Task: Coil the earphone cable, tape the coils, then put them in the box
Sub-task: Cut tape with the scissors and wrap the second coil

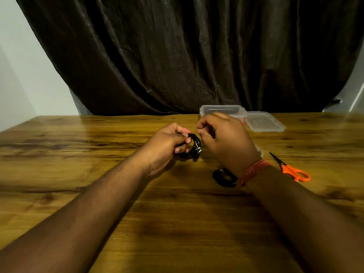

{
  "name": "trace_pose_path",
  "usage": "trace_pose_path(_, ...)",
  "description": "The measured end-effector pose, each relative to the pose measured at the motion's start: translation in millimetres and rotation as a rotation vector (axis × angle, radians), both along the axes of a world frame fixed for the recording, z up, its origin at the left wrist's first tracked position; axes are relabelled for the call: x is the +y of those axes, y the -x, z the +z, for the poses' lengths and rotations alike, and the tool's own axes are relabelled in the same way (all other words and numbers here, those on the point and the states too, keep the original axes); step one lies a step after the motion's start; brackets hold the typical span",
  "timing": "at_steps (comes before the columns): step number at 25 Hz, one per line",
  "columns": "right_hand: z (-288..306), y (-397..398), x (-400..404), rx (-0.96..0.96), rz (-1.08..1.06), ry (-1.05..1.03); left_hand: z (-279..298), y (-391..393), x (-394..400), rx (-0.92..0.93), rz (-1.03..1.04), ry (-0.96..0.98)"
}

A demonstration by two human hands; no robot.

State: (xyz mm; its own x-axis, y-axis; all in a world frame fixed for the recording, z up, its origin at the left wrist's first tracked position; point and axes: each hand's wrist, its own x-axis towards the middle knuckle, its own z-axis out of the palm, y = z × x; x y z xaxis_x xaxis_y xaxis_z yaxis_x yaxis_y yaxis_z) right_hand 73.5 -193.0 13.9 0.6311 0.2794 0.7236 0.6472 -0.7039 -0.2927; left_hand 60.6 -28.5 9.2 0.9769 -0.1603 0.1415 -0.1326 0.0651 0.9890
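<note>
Two hands met above the table (pixel 78 184), the left hand (pixel 167 144) gripping one black coil (pixel 194 144) while the right hand (pixel 222 134), fingers curled on something unclear, seemingly taped it, boxing presumably next; beyond lay one second coil (pixel 223 178), one scissors (pixel 291 170), one open box (pixel 222 110), one lid (pixel 264 121).

Black coil (pixel 192 145), orange-handled scissors (pixel 291 170)

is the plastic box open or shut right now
Open: the clear box at the table's far edge has no lid on; its lid lies flat on the table beside it.
</note>
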Motion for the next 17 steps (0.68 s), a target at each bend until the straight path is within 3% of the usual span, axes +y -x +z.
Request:
trace_pose_path(7,-4.1,0.9,4.0,-0.081,-0.078,0.194,-2.8,0.5,-6.9,-0.030,0.019,-0.105)
trace_pose_path(17,-3.3,7.8,11.5,-0.110,-0.082,0.358,-5.6,-3.0,-10.3,0.000,0.032,-0.034)
